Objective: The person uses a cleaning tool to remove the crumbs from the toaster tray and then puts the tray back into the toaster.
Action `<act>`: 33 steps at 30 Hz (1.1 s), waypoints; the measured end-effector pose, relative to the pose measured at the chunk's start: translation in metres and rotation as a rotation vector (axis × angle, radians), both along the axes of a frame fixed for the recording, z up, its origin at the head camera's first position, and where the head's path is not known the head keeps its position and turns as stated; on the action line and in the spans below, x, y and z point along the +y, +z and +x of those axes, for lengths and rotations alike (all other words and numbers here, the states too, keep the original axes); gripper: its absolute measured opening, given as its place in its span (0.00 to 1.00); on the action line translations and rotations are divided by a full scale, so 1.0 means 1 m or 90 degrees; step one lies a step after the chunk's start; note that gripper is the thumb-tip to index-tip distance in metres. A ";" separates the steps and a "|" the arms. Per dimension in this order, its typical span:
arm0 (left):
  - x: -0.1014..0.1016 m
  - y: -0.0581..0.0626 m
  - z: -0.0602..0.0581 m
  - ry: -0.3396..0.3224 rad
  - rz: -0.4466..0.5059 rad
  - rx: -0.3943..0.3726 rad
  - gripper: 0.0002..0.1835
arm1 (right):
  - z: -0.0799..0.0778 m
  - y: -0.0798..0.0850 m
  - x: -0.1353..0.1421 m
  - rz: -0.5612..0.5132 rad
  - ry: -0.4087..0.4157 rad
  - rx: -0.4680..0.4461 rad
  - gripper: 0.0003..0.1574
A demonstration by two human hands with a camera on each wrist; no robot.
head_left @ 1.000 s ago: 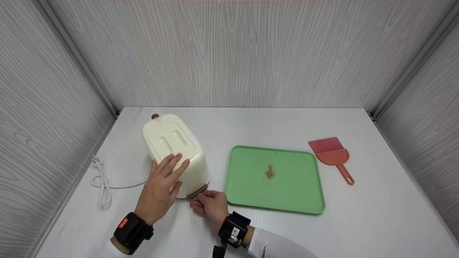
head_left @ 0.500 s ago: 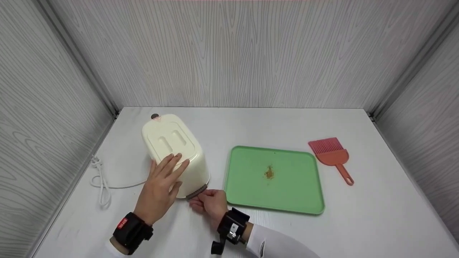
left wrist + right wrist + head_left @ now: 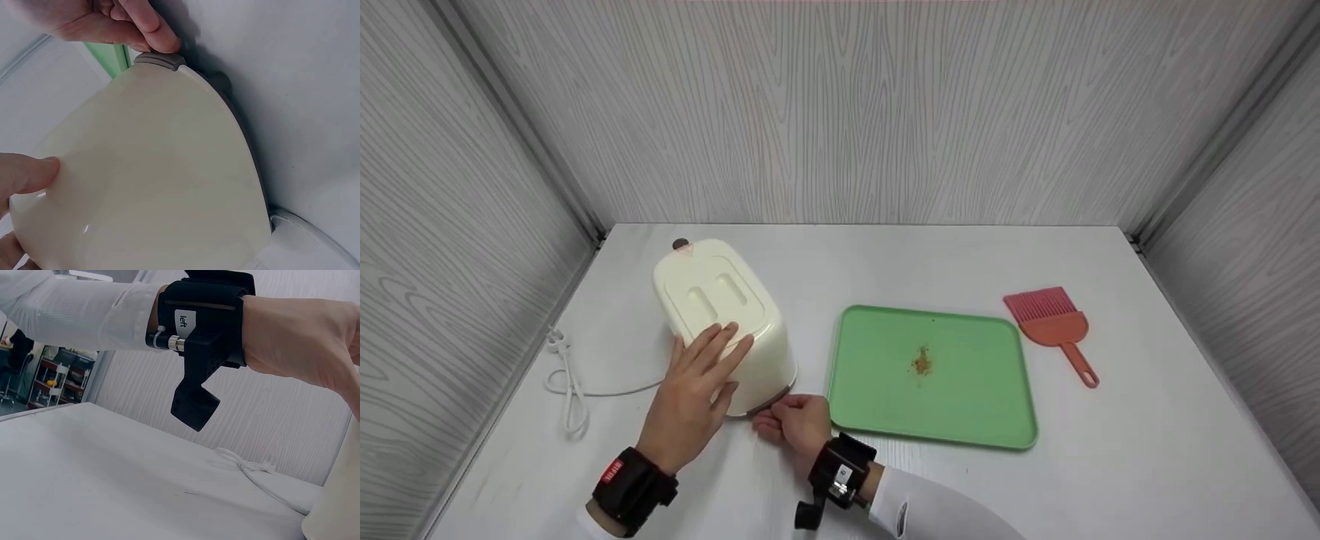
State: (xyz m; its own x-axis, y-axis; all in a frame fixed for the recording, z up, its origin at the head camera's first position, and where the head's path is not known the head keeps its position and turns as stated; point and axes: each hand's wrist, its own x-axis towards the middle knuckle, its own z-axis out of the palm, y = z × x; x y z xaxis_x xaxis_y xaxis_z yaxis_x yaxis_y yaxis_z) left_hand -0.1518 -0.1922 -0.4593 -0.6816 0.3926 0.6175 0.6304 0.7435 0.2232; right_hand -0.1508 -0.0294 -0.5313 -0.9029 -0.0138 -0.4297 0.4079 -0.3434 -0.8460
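Note:
A cream toaster (image 3: 716,300) with two oblong recesses on its covered top stands at the left. My left hand (image 3: 682,409) rests on its near end, fingers spread over the top and the thumb (image 3: 34,173) on the body. At the toaster's near bottom edge, my right hand (image 3: 802,429) has thumb and curled fingers at the grey tab of a crumb tray (image 3: 159,59), pinching it. The rest of that tray is hidden inside the toaster. In the right wrist view the left hand (image 3: 306,343) appears above the toaster's side.
A green tray (image 3: 982,397) with a small heap of brown crumbs (image 3: 922,362) lies right of the toaster. Farther right is a red hand brush (image 3: 1054,328). The white power cord (image 3: 574,405) lies bundled at the left. Panel walls (image 3: 847,112) enclose the back and sides.
The grey tab shows as a thinner strip at the toaster's edge, and my right hand has shifted slightly toward the toaster. My left hand keeps its place on top.

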 end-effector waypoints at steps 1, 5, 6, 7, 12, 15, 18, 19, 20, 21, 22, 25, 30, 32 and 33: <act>0.000 0.000 0.000 0.000 -0.001 0.000 0.47 | 0.000 0.000 0.000 -0.003 -0.001 0.000 0.05; -0.001 0.001 0.000 0.000 -0.003 -0.001 0.46 | 0.000 0.000 0.000 -0.014 -0.006 -0.007 0.05; -0.001 0.001 0.000 0.001 -0.003 -0.002 0.46 | 0.000 0.000 0.000 -0.018 -0.007 -0.009 0.05; -0.001 0.001 0.000 0.001 -0.003 -0.003 0.46 | 0.000 0.000 0.000 -0.020 -0.008 -0.008 0.06; -0.001 0.001 -0.001 -0.001 -0.001 -0.006 0.46 | -0.001 0.000 0.000 -0.018 -0.006 -0.007 0.06; -0.001 0.001 0.000 -0.001 0.000 -0.005 0.46 | 0.000 0.000 0.000 -0.013 -0.003 -0.008 0.06; -0.002 0.002 -0.001 -0.002 -0.001 -0.002 0.46 | 0.000 0.001 -0.001 -0.007 -0.004 -0.004 0.06; -0.002 0.002 -0.001 -0.002 -0.001 0.001 0.46 | -0.001 0.001 -0.001 -0.004 -0.004 -0.002 0.06; -0.002 0.002 -0.001 -0.003 0.000 0.002 0.45 | -0.001 0.001 -0.002 -0.001 -0.005 0.000 0.06; -0.002 0.003 -0.001 -0.003 0.001 0.004 0.45 | -0.002 0.001 -0.003 0.002 -0.006 0.001 0.05; -0.003 0.003 -0.001 -0.004 0.002 0.005 0.45 | -0.002 0.001 -0.004 0.004 -0.008 0.005 0.05; -0.003 0.004 -0.002 -0.007 0.004 0.009 0.45 | -0.003 0.001 -0.005 0.015 -0.008 0.003 0.06; -0.003 0.003 -0.002 -0.014 0.013 0.012 0.45 | -0.003 0.003 -0.005 0.018 -0.004 -0.003 0.06; -0.003 0.003 -0.002 -0.016 0.016 0.011 0.46 | -0.003 0.003 -0.006 0.015 -0.009 -0.005 0.06; -0.003 0.002 -0.002 -0.017 0.017 0.011 0.46 | -0.004 0.003 -0.006 0.013 -0.010 -0.004 0.06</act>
